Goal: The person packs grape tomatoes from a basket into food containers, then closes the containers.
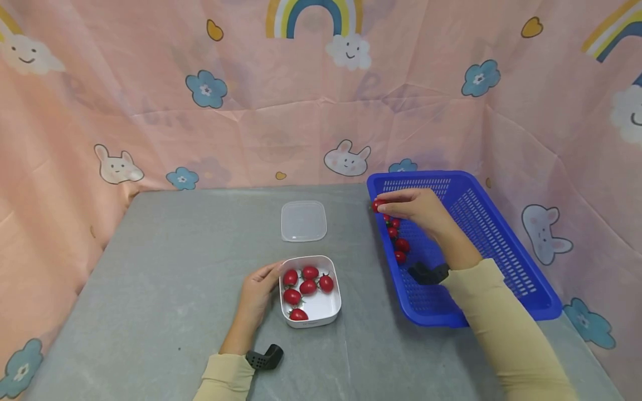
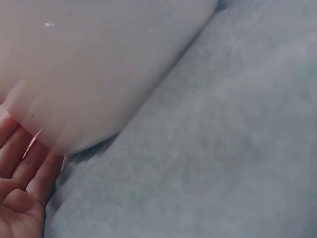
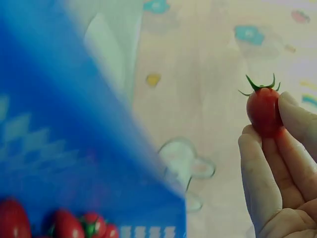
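My right hand pinches a cherry tomato between thumb and fingers, with its green stem end facing up in the right wrist view. In the head view this hand is over the left rim of a blue plastic basket. Several more cherry tomatoes lie along the basket's left inner side. On the table, a square white container holds several cherry tomatoes. Against its left wall rest the extended fingers of my left hand; the left wrist view shows those fingers beside the pale wall.
Behind the white container, a translucent square lid lies flat on the grey tabletop. A pink curtain with rainbows, flowers and rabbits hangs along the back and sides. Both wrists wear a black band.
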Demonstrator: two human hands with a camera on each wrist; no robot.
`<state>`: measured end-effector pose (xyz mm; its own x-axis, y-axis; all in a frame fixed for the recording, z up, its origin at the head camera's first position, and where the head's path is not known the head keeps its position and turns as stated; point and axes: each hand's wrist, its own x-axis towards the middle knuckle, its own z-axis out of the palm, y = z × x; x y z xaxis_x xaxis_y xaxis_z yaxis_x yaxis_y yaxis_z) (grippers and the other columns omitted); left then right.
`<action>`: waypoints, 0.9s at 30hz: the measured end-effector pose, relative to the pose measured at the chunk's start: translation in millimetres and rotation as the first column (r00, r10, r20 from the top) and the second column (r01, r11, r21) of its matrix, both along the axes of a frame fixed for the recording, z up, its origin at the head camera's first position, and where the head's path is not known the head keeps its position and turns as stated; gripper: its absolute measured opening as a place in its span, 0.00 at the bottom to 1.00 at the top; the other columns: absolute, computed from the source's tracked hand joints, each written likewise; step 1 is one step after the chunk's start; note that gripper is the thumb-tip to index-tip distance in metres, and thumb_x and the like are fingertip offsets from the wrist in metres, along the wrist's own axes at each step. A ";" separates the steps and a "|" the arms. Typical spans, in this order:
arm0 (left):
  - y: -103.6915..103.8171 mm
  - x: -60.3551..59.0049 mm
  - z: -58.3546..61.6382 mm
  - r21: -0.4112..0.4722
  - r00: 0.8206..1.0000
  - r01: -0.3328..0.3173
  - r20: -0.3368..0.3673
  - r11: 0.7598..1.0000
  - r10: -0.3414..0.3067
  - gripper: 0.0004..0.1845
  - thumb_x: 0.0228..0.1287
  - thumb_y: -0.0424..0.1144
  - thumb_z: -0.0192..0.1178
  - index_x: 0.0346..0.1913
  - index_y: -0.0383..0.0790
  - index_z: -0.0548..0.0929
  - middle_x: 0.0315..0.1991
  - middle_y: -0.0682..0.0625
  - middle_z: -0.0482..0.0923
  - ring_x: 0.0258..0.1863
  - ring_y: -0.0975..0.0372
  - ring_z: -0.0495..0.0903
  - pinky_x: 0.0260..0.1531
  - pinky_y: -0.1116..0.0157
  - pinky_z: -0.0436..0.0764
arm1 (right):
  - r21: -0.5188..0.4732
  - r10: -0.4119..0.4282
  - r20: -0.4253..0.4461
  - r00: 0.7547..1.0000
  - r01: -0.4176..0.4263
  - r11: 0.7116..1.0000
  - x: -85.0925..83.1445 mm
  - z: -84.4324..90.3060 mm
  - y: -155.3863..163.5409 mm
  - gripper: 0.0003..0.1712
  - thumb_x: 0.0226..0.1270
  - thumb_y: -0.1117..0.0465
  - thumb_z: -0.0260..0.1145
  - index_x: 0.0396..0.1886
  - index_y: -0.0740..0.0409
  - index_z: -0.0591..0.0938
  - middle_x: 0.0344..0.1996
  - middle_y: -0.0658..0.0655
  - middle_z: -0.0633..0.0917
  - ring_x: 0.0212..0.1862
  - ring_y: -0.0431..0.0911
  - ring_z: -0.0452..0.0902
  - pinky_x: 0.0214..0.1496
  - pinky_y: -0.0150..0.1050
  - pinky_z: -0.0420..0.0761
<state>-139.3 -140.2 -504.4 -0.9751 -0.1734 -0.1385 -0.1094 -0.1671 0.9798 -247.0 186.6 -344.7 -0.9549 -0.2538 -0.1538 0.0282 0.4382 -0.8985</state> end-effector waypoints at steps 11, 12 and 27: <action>-0.1 -1.6 -1.4 0.006 1.000 -0.003 0.001 1.000 0.003 0.19 0.67 0.39 0.65 0.53 0.25 0.83 0.40 0.57 0.89 0.43 0.70 0.84 0.48 0.72 0.82 | 0.001 0.036 0.008 0.999 -0.036 0.999 24.4 0.4 -40.7 0.21 0.62 0.52 0.73 0.52 0.56 0.87 0.44 0.52 0.90 0.53 0.48 0.82 0.60 0.47 0.79; -0.1 -1.8 -1.6 0.005 1.000 -0.002 0.000 1.000 0.002 0.19 0.67 0.39 0.65 0.53 0.25 0.83 0.40 0.57 0.89 0.44 0.70 0.84 0.48 0.72 0.82 | 0.002 0.044 0.010 0.999 -0.044 0.999 26.9 -0.2 -44.0 0.21 0.61 0.51 0.74 0.52 0.55 0.87 0.44 0.52 0.90 0.54 0.48 0.82 0.61 0.48 0.78; -0.6 -1.1 -1.2 0.005 1.000 0.001 -0.018 1.000 0.000 0.19 0.67 0.38 0.64 0.52 0.24 0.83 0.40 0.57 0.89 0.43 0.71 0.84 0.47 0.73 0.82 | -0.076 0.078 -0.020 0.997 -0.080 0.994 65.8 -0.9 -89.2 0.18 0.60 0.56 0.75 0.49 0.55 0.88 0.46 0.55 0.90 0.56 0.50 0.82 0.64 0.54 0.78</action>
